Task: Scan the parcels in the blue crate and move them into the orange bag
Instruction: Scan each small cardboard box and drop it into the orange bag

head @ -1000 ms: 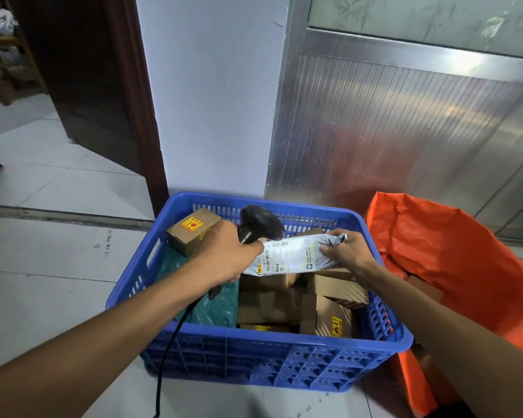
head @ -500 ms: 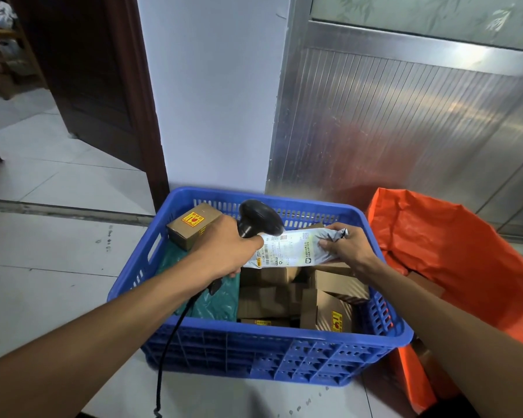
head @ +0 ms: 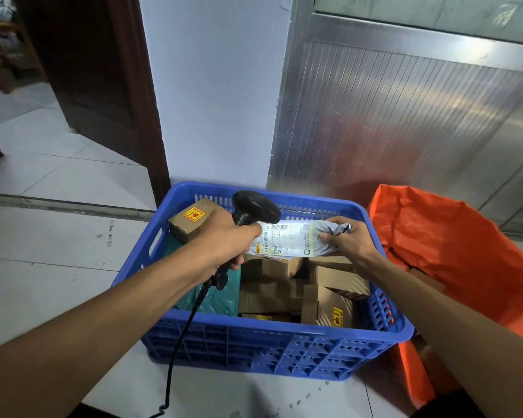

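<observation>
A blue crate (head: 254,348) stands on the floor, holding several cardboard boxes (head: 335,306) and a green soft parcel (head: 215,300). My left hand (head: 224,239) grips a black corded barcode scanner (head: 254,208), whose head hangs just above the label of a white soft parcel (head: 293,241). My right hand (head: 349,239) pinches that parcel at its right end and holds it over the crate. An orange bag (head: 453,251) gapes open right of the crate, with a brown box partly visible inside it.
A white wall and a ribbed metal panel (head: 405,122) rise directly behind the crate. A dark wooden door (head: 97,86) stands open at the back left. The scanner's cable (head: 175,351) drops over the crate's front onto the pale tiled floor.
Both hands hold the scanner and white parcel much as before; the parcel sits slightly higher and flatter over the crate, with the scanner head still over its label.
</observation>
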The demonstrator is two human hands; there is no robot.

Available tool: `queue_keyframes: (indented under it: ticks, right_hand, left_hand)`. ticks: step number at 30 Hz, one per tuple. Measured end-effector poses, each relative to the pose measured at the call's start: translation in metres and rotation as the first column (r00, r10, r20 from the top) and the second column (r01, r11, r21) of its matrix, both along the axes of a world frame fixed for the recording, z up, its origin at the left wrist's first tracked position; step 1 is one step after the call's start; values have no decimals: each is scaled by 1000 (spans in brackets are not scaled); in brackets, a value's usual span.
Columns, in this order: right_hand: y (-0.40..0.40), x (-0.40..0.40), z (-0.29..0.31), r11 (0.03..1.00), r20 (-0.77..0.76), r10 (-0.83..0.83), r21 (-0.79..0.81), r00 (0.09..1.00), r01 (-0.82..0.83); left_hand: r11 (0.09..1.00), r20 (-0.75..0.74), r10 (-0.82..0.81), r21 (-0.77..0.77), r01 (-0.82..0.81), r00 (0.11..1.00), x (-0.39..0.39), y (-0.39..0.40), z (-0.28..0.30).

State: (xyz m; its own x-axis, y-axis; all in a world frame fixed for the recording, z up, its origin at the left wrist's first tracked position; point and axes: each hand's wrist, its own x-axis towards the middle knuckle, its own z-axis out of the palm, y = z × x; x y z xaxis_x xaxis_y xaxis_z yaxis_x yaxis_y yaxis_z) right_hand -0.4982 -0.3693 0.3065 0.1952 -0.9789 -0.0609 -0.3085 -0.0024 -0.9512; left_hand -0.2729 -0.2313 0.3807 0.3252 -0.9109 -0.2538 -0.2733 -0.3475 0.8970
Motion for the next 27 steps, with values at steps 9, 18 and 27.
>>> queue_keyframes:
  ticks: [9,18,27]
  right_hand:
    - [2,1,2,999,29,12,-43,999,-11]
    - [6,9,-2,988,94,-22,-149,995,36]
    - [6,16,-5,989,150,-5,-146,989,27]
  left_hand:
    - [999,4,43,-17,-43,999,3,-3,-3]
    - [993,-137,104,-41,-110,985,0,-4,-1]
    - [991,-150,120,-45,-128,981,0,-2,3]
